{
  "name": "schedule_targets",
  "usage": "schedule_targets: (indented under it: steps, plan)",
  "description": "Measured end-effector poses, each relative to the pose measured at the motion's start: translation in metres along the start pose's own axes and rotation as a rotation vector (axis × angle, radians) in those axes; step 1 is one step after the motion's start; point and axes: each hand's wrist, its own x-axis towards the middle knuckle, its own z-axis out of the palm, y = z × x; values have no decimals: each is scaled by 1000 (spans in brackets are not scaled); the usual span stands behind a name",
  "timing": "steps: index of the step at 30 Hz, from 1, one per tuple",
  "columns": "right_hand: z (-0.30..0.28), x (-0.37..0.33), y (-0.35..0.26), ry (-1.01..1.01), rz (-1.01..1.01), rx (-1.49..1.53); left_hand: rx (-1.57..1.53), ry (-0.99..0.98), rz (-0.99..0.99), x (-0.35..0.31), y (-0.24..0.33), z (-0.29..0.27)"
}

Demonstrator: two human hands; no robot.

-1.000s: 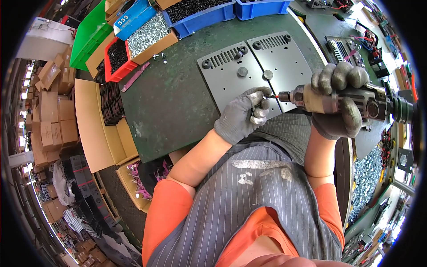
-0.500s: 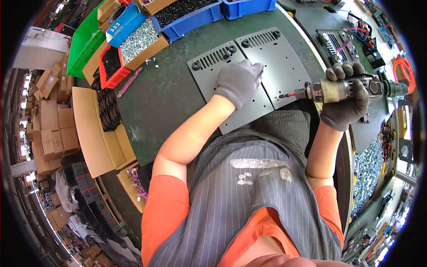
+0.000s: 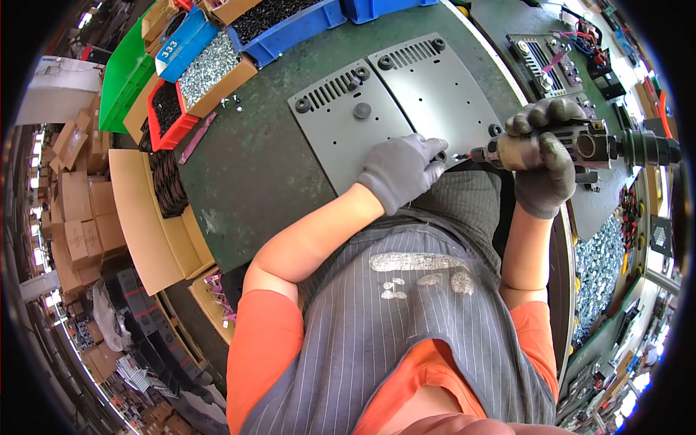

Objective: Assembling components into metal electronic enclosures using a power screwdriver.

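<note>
My gloved left hand (image 3: 400, 168) is closed with its fingertips around a small black round foot (image 3: 440, 157) at the near edge of the right grey metal plate (image 3: 438, 90). My gloved right hand (image 3: 547, 163) grips a power screwdriver (image 3: 518, 151) lying sideways. Its bit (image 3: 462, 156) points left, with the tip close to that foot. Beside it, the left grey metal plate (image 3: 326, 134) carries black feet at its far slotted edge and a loose dark disc (image 3: 362, 110). Another black foot (image 3: 495, 130) sits at the right plate's near right corner.
Blue bins (image 3: 290, 36) of black screws, a carton of silver screws (image 3: 206, 72) and a red bin (image 3: 167, 112) line the far left. An open carton (image 3: 156, 217) stands left of the green table (image 3: 246, 174). Metal assemblies (image 3: 544, 65) lie at right.
My left hand has moved from the middle of the plates to their near edge, uncovering the dark disc. The screwdriver has shifted slightly left, its bit now close to the foot at my left fingertips.
</note>
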Motion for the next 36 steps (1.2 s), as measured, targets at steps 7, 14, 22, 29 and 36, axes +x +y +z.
schedule_targets:
  steps: [7,14,22,29,36]
  plan:
    - [14,4,25,-96,92,-94,63,70,-44,-2,9,10]
    - [18,11,33,-185,231,-187,77,100,-73,-1,11,7]
    - [17,31,31,-335,336,-224,-283,294,-144,2,3,-3]
    - [27,47,17,-360,96,143,-1836,247,-504,-25,-40,-43]
    - [50,31,28,-334,-13,271,-1845,330,-416,-40,-44,-31]
